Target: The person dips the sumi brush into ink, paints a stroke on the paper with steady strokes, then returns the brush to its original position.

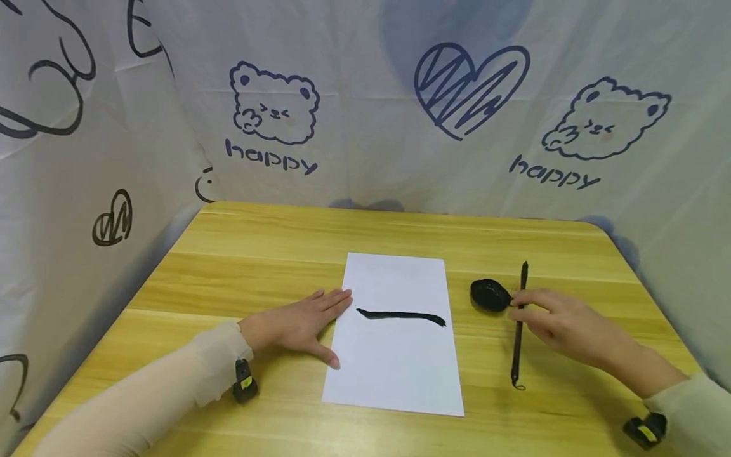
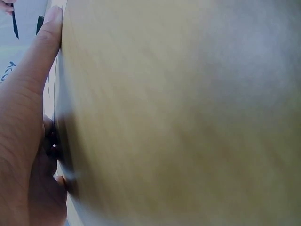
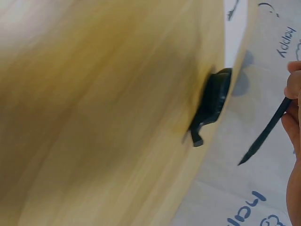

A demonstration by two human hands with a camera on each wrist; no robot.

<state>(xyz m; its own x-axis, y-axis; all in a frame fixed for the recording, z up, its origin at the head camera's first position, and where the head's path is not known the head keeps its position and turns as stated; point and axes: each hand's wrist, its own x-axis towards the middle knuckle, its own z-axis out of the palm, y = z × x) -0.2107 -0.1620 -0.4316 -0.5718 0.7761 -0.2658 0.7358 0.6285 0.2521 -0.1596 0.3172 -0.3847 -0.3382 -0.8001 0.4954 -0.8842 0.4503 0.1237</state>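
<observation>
A white sheet of paper (image 1: 400,374) lies on the wooden table, bearing one thick black horizontal stroke (image 1: 402,315). My left hand (image 1: 299,324) rests flat with fingers spread, its fingertips and thumb tip on the paper's left edge. To the right of the sheet, my right hand (image 1: 562,327) pinches a dark writing brush (image 1: 516,355) by its shaft. The brush's pointed tip (image 3: 249,154) aims away from me, and a small hanging loop is at the near end. Just left of that hand stands a small black ink dish (image 1: 488,295) with a short handle (image 3: 196,136).
The wooden table (image 1: 274,235) reaches back to a white cloth backdrop (image 1: 365,158) with drawn bears, hearts and the word "happy". More of that cloth hangs along the left side. Both wrists carry small black devices (image 1: 245,381).
</observation>
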